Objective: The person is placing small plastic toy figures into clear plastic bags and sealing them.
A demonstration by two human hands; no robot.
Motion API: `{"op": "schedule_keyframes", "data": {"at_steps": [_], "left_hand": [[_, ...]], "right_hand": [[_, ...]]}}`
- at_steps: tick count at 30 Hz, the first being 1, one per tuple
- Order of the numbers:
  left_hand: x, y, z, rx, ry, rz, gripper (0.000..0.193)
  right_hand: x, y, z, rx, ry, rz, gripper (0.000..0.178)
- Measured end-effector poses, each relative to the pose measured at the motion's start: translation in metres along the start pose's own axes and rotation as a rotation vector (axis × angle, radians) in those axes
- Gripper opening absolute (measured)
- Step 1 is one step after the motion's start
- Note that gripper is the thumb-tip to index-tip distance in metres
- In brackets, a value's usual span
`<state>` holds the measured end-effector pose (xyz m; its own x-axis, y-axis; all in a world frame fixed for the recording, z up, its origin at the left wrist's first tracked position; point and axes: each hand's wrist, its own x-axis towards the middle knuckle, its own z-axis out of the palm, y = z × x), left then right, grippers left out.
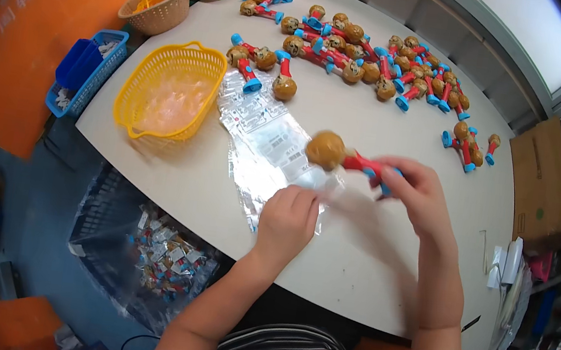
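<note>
My right hand (418,197) is closed around the blue end of a toy figure (326,150) with a round brown head and a red body. The figure lies nearly level above the table, its head pointing left. My left hand (287,222) has its fingers bent down at the edge of a clear and silver plastic bag (278,139) and seems to pinch it; the fingertips are partly hidden. That bag lies on a spread stack of similar printed bags. More figures of the same kind (285,88) lie just beyond the stack.
Many more figures (418,73) lie across the far side of the white table (353,269). A yellow basket (220,71), a blue basket (83,96) and a tan basket (174,16) stand at left. Below is a lined crate of packed figures (167,256). A cardboard box (545,185) stands at right.
</note>
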<state>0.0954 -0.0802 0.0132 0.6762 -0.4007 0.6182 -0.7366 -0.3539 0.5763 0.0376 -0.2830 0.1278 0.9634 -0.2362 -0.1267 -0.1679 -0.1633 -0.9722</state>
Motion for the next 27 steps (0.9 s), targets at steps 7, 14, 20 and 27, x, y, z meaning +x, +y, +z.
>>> {"op": "schedule_keyframes", "data": {"at_steps": [7, 14, 20, 27], "left_hand": [[0.006, 0.008, -0.005, -0.166, -0.023, -0.168, 0.014], [0.011, 0.016, -0.014, -0.174, -0.031, -0.168, 0.008], [0.011, 0.023, -0.016, -0.147, -0.097, -0.12, 0.006], [0.011, 0.03, -0.018, -0.085, -0.118, 0.021, 0.008]], "right_hand": [[-0.069, 0.038, 0.014, 0.139, 0.116, 0.096, 0.027], [-0.093, 0.047, 0.036, -0.548, 0.251, -0.295, 0.023], [-0.094, 0.061, 0.048, -0.127, 0.381, -0.046, 0.022], [-0.105, 0.074, 0.07, 0.032, 0.326, 0.074, 0.022]]}}
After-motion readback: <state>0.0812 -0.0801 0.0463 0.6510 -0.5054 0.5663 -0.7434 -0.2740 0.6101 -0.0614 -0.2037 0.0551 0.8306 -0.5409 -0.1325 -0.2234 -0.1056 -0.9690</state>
